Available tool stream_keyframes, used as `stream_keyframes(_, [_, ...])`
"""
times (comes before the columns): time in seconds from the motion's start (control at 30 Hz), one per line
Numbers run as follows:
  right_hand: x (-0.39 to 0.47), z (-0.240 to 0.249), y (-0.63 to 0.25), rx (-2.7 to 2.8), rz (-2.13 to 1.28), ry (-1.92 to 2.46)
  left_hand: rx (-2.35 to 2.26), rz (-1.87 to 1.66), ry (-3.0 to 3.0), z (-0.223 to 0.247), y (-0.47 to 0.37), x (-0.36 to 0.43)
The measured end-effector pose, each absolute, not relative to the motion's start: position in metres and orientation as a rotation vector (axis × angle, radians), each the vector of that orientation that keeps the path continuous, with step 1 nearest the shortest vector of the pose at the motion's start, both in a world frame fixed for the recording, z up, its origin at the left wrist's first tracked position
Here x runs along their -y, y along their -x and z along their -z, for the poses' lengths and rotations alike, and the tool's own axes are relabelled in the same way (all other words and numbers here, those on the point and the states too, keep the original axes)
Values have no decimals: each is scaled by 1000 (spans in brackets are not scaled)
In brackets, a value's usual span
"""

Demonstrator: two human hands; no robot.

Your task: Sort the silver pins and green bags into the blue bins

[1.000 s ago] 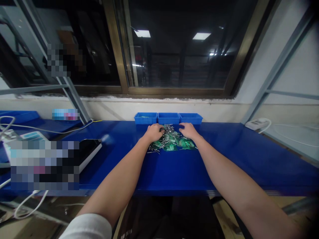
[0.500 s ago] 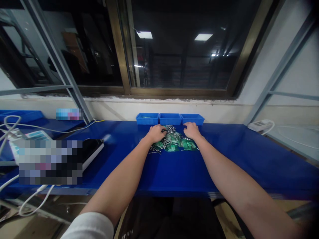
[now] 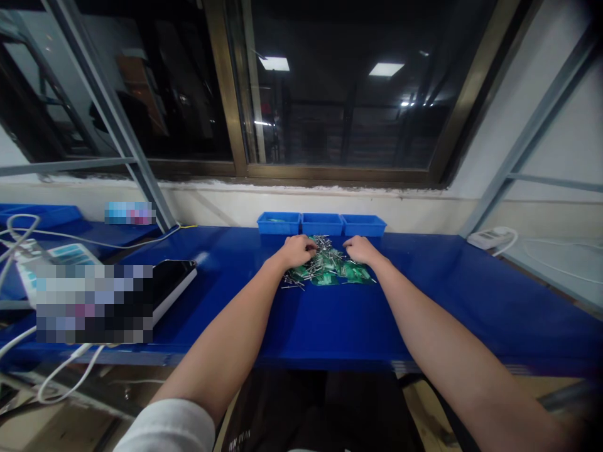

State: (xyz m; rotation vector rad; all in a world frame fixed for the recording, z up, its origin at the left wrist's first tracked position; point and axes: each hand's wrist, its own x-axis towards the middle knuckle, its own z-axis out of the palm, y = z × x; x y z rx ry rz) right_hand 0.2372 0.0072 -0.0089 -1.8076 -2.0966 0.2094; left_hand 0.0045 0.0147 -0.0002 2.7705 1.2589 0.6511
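Note:
A loose heap of thin silver metal pins, rivet-like in shape, lies on the blue table. Mixed in with the pins are green, film-like pieces, thickest toward the front and right of the heap. My left hand rests at the heap's left side, its fingers curled together over the pins. At the upper right edge, my right hand is bent inward with fingers drawn together and fingertips pointing left. Whatever sits between the fingertips of either hand is too small to make out.
Behind the heap, three blue bins stand in a row: a left bin with something pale green inside, a middle bin and a right bin. A dark-topped device and white cables are at left; a white power strip lies right.
My right hand has shifted slightly left, its fingers now closer together. My left hand stays at the heap's left side, with only a small finger movement.

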Motion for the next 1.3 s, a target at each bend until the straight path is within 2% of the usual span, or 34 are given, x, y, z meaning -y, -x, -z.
stream_keyframes(0.2, [-2,3,-234,2104,-244,1739,-1275,-514,-2771,-6,0,-12])
stream_keyframes(0.4, [-2,2,-230,2048,-331,1649,-1381,-548,-2773,-6,0,-13])
stream_keyframes(0.8, [9,-1,-213,2065,-189,1532,-1391,-501,-2811,-2,-10,-11])
stream_keyframes(1.3, [18,-4,-196,2114,-167,1363,-1397,-497,-2727,-5,-12,-5])
